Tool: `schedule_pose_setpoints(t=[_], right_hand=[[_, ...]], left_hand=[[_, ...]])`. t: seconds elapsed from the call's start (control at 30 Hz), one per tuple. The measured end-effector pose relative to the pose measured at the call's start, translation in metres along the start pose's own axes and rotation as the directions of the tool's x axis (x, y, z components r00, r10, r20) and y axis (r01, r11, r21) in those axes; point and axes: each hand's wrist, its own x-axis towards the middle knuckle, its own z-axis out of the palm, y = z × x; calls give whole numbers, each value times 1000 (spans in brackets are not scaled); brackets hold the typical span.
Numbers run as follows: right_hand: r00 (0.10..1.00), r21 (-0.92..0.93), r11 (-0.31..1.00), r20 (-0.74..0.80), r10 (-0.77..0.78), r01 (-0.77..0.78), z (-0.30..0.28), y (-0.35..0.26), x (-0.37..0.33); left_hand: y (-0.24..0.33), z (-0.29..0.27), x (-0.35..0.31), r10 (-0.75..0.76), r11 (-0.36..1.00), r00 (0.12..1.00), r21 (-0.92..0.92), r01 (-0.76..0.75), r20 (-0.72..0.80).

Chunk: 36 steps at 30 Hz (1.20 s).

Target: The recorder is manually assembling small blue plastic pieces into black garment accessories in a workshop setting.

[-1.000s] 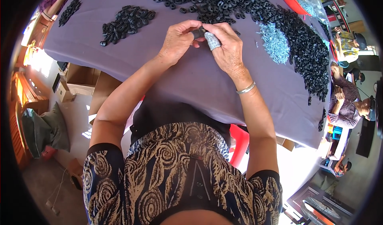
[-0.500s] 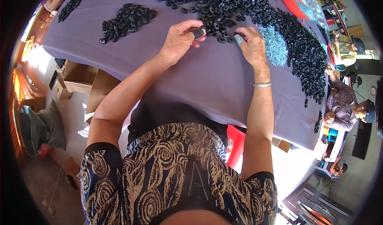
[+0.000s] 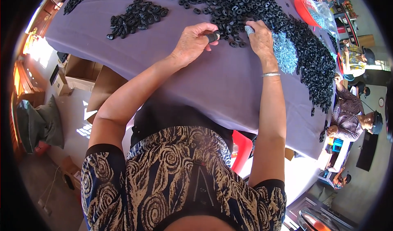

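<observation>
My left hand (image 3: 192,42) is over the purple-covered table (image 3: 213,83), thumb and forefinger pinched round a small black plastic piece (image 3: 217,33). A dark wrap covers its thumb. To the right, my right hand (image 3: 262,40) touches the near edge of a big heap of black oval plastic pieces (image 3: 237,5). Its fingers are curled in, and a pale grey wrap covers the thumb; whatever lies between the fingertips is hidden. Beside that hand is a pile of small, shiny light-blue pieces (image 3: 285,55). A few loose black pieces (image 3: 237,44) lie between my hands.
A smaller group of black pieces (image 3: 137,17) lies left of my hands, and another (image 3: 76,0) at the far left. A red basin (image 3: 305,10) with a clear bag stands at the back right. Other people (image 3: 348,108) sit along the right side. Cardboard boxes (image 3: 82,73) stand left, below the table.
My right hand has moved slightly away from me, up to the edge of the black heap. My left hand keeps its pinch on the black piece. The whole view has shifted a little.
</observation>
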Motion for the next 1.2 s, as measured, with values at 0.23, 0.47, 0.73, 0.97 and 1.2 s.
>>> schedule_pose_setpoints(t=[0.23,0.47,0.73,0.97,1.2], right_hand=[[989,162,984,-109,98,-80,14,4,-4],[974,754,629,61,220,-190,-3,-17,-6],[967,814,526,244,73,-246,-28,-67,-16],[952,782,559,303,48,-276,-24,-73,-18],[959,748,627,285,-4,-220,-22,-72,-20]], left_hand=[[3,1,0,-1,1000,1000,12,1,-4],[4,4,-1,-13,1000,1000,-5,13,6],[6,7,-3,-24,1000,1000,5,24,18],[1,4,-2,36,998,998,49,-39,51],[2,3,-4,14,998,997,54,-18,77]])
